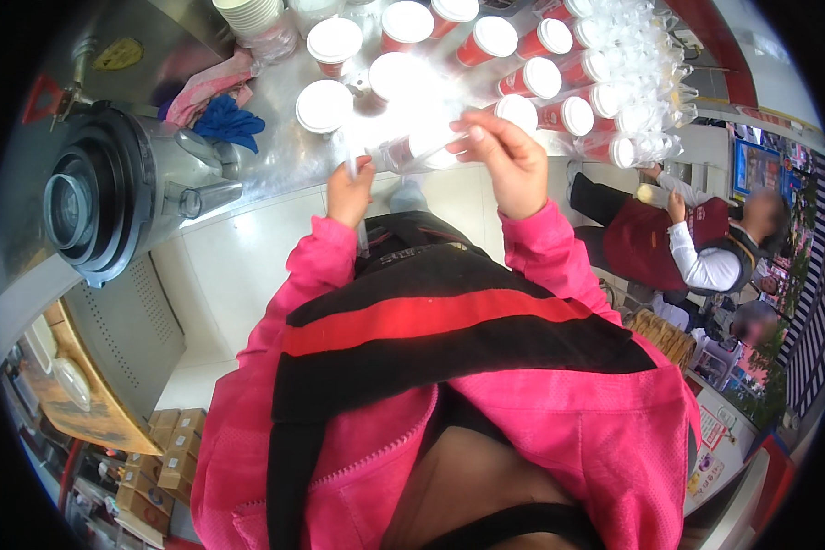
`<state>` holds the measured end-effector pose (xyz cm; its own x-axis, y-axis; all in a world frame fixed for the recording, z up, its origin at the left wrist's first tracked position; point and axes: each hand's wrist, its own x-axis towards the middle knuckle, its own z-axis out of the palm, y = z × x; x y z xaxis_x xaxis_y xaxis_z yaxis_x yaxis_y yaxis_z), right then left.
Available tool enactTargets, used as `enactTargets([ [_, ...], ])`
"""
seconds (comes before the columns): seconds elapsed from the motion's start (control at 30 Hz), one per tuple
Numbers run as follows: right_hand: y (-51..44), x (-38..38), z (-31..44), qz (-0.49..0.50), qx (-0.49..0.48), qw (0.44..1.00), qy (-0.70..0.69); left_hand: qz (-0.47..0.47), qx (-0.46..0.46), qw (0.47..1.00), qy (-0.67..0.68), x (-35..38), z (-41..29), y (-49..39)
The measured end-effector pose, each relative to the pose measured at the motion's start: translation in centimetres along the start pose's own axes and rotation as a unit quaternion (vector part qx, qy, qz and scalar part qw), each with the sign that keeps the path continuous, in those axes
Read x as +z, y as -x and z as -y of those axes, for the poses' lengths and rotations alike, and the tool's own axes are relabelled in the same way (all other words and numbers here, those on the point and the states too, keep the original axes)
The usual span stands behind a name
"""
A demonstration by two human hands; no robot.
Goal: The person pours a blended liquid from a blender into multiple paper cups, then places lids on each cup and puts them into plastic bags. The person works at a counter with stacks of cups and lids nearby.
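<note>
My left hand [350,192] pinches clear plastic, apparently a thin bag, at the steel counter's front edge. Fingertips of my right hand [503,155] pinch more clear plastic. Between them lies a clear plastic bag [412,152] with a red and white shape showing through, seemingly a cup; glare hides the detail. Just beyond my hands stand red paper cups with white lids, among them a lidded cup [324,107] beyond my left hand and another lidded cup [515,113] by my right hand. Farther right, several cups sit in clear bags [622,150].
A blender jug [96,196] with a black lid stands on the left of the counter [275,161], near a blue cloth or glove [227,122] and a pink cloth [210,86]. Stacked paper cups [251,17] are at the back. A person in a maroon apron [643,244] stands at right.
</note>
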<state>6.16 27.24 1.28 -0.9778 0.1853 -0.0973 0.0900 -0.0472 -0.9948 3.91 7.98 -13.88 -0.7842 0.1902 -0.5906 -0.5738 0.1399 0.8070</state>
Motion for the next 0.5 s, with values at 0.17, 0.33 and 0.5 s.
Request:
enactTargets([
  [0.17,0.6,1.2,-4.4,0.052,-0.07,0.986,0.144,-0.017,0.021,1.0,-0.012,3.5,1.9,-4.5],
  [0.33,-0.3,1.4,-9.8,0.068,-0.021,0.967,0.246,-0.081,0.21,0.972,-0.064,4.0,2.2,-4.5],
  [0.5,-0.4,1.3,-11.0,0.039,-0.062,0.943,0.326,-0.064,0.155,0.981,0.096,3.9,-1.8,-0.8],
])
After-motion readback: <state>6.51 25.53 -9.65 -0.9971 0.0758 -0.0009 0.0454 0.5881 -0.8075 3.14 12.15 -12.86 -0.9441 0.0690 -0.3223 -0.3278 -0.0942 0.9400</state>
